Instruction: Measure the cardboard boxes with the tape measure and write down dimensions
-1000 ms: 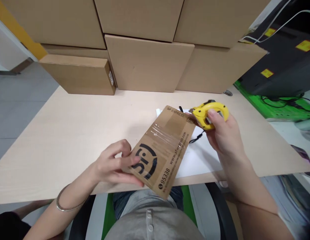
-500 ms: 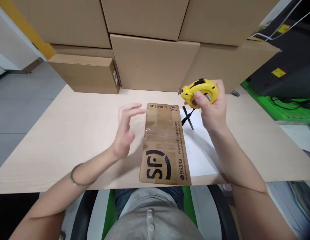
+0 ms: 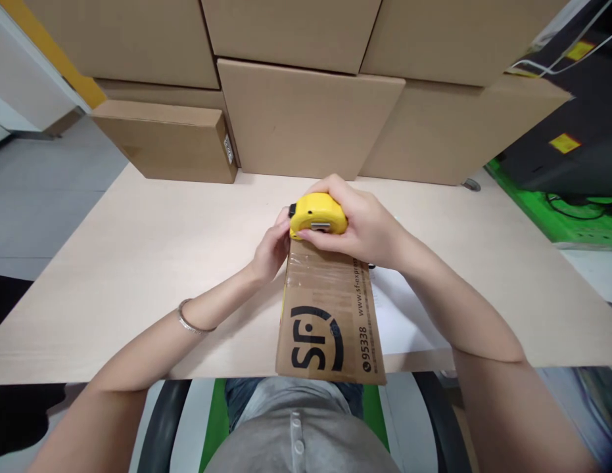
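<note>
A flat brown cardboard parcel (image 3: 329, 314) printed "SF" and "95338" lies lengthwise on the pale wooden table (image 3: 138, 263), its near end over the front edge. My right hand (image 3: 361, 226) is closed around a yellow tape measure (image 3: 316, 217) and rests it on the parcel's far end. My left hand (image 3: 270, 251) is at the parcel's far left corner, fingers pinched at the left end of the tape measure; what they pinch is hidden. A silver bangle sits on my left wrist.
Large cardboard boxes (image 3: 306, 118) are stacked along the back of the table, with a smaller box (image 3: 167, 141) at the left. A white paper sheet (image 3: 409, 315) lies under and to the right of the parcel. Black equipment on a green surface (image 3: 566, 210) stands at the right.
My right hand has brought the tape measure down from above the table onto the parcel's far end. My left hand, open and raised before, has closed in at the tape measure.
</note>
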Demonstrator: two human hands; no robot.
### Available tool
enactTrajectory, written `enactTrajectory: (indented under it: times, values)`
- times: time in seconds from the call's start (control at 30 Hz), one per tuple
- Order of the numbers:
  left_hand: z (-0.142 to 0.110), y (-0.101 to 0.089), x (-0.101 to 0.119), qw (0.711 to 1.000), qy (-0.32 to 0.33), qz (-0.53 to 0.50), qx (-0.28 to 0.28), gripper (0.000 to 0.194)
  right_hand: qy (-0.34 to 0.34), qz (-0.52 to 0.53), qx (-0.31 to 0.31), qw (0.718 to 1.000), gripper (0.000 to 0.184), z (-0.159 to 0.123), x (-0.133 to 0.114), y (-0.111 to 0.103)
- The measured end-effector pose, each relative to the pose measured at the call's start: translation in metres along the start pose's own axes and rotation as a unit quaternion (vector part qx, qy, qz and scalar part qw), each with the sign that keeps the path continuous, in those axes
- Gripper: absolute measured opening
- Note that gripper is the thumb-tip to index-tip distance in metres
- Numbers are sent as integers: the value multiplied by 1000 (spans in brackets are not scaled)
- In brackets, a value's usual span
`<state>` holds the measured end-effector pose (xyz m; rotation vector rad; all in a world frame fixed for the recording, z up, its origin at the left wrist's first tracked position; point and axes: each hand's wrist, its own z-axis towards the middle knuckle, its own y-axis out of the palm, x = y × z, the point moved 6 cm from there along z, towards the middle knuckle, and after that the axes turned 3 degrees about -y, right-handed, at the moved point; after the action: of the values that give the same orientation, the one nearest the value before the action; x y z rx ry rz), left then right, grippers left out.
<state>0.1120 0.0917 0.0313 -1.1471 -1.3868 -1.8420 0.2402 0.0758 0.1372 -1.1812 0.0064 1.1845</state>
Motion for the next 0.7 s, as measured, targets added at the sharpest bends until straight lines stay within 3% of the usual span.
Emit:
enactTrajectory:
  times: [0.17, 0.33, 0.5, 0.7]
  values:
    - [2, 3, 3, 996, 27, 46, -65, 29, 27, 0, 36, 999, 34, -39, 14, -34]
    - [2, 5, 8, 996, 13, 48, -71, 27, 84, 16, 90, 992, 33, -84, 37, -63]
    - [3, 5, 8, 997, -1, 44, -63, 25, 123, 41, 120, 984, 38, -96, 47, -60]
    - [3, 4, 7, 997, -6, 58, -58, 27, 129, 8, 101, 986, 35, -88, 42, -61]
